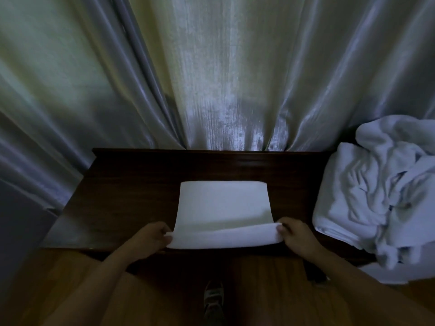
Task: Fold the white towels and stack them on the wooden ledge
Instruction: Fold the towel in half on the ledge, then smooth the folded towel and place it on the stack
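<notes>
A white towel (223, 205) lies flat on the dark wooden ledge (131, 189), its near edge curled up and over. My left hand (153, 236) pinches the near left corner of that towel. My right hand (294, 234) pinches the near right corner. Both corners are lifted a little off the wood at the ledge's front edge. A loose heap of white towels (376, 196) sits crumpled at the right end of the ledge, partly hanging over its front.
Shiny pale curtains (211, 78) hang right behind the ledge. Bare wood shows left of the flat towel. Below the ledge is a wooden floor (82, 290), with a shoe (213, 300) at bottom centre.
</notes>
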`<state>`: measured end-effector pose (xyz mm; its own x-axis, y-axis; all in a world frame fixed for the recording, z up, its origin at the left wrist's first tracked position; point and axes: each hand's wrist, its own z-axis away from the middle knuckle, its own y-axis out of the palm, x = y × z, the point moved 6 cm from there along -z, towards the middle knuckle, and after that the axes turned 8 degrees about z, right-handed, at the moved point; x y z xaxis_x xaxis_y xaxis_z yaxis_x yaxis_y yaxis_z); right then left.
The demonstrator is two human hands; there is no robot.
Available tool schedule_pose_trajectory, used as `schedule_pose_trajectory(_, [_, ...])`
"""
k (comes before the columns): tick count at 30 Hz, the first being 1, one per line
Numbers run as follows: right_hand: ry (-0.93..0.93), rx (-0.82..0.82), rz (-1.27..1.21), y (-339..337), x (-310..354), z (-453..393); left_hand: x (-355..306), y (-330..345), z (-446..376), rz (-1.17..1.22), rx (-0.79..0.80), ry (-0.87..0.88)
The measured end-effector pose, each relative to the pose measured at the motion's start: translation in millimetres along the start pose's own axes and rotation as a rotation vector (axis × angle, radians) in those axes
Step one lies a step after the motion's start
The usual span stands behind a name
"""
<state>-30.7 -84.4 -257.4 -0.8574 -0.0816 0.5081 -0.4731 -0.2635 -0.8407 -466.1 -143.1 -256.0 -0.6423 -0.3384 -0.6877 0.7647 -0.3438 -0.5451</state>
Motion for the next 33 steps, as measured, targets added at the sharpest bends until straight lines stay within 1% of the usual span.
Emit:
schedule_pose_trajectory(2, [0.044,-0.050,-0.076,-18.1,7.8,-23.0,-19.5,-21.1,-17.2,0.048,0.037,-0.014])
schedule_pose_trajectory(4, [0.094,-0.060,-0.154,-31.4,13.2,-49.3,-41.0,-39.7,-38.4,0.100,0.068,-0.028])
schedule_pose_trajectory(7, [0.194,-0.033,-0.225,-40.9,16.0,-93.2,-67.7,-60.0,-77.1,0.255,0.036,-0.056])
schedule_pose_trajectory(9, [0.252,-0.047,-0.252,-42.1,14.7,-122.4,-76.4,-64.8,-107.7,0.339,-0.028,-0.081])
schedule_pose_trajectory(12, [0.328,-0.072,-0.241,-35.1,8.7,-159.9,-75.8,-59.5,-151.4,0.375,-0.153,-0.133])
schedule_pose_trajectory(16, [0.412,-0.079,-0.219,-8.4,-4.1,-196.7,-58.0,-44.8,-192.5,0.316,-0.333,-0.161])
schedule_pose_trajectory(19, [0.496,-0.064,-0.210,13.9,-15.0,-205.7,-42.6,-33.6,-205.3,0.287,-0.410,-0.155])
schedule_pose_trajectory(21, [0.528,-0.131,-0.162,16.5,-12.4,-201.3,-39.1,-28.8,-203.5,0.282,-0.504,-0.145])
schedule_pose_trajectory(22, [0.493,-0.214,-0.063,13.3,-6.4,-198.1,-41.5,-26.8,-200.0,0.222,-0.585,-0.121])
schedule_pose_trajectory(23, [0.401,-0.307,0.083,11.4,6.5,-194.3,-50.7,-23.0,-195.5,0.095,-0.661,-0.053])
schedule_pose_trajectory(24, [0.260,-0.365,0.228,14.4,26.3,-190.4,-67.3,-14.4,-191.2,-0.060,-0.691,0.066])
schedule_pose_trajectory(25, [0.078,-0.382,0.313,23.5,50.5,-186.2,-86.7,1.2,-188.7,-0.199,-0.647,0.215])
schedule_pose_trajectory(26, [-0.086,-0.337,0.344,39.7,72.3,-183.0,-102.5,22.7,-189.6,-0.314,-0.537,0.348])
schedule_pose_trajectory(27, [-0.190,-0.252,0.349,58.9,88.2,-181.6,-111.4,45.3,-192.9,-0.412,-0.405,0.426])
schedule_pose_trajectory(28, [-0.233,-0.158,0.353,77.3,97.6,-180.8,-113.2,64.7,-197.5,-0.501,-0.291,0.439])
schedule_pose_trajectory(29, [-0.229,-0.075,0.366,93.1,100.8,-180.6,-108.5,78.8,-203.0,-0.576,-0.206,0.405])
schedule_pose_trajectory(30, [-0.211,-0.024,0.390,104.5,98.0,-181.7,-99.6,86.5,-208.6,-0.623,-0.164,0.359])
schedule_pose_trajectory(33, [-0.224,-0.025,0.475,118.3,74.7,-183.6,-71.4,87.3,-217.5,-0.661,-0.175,0.295])
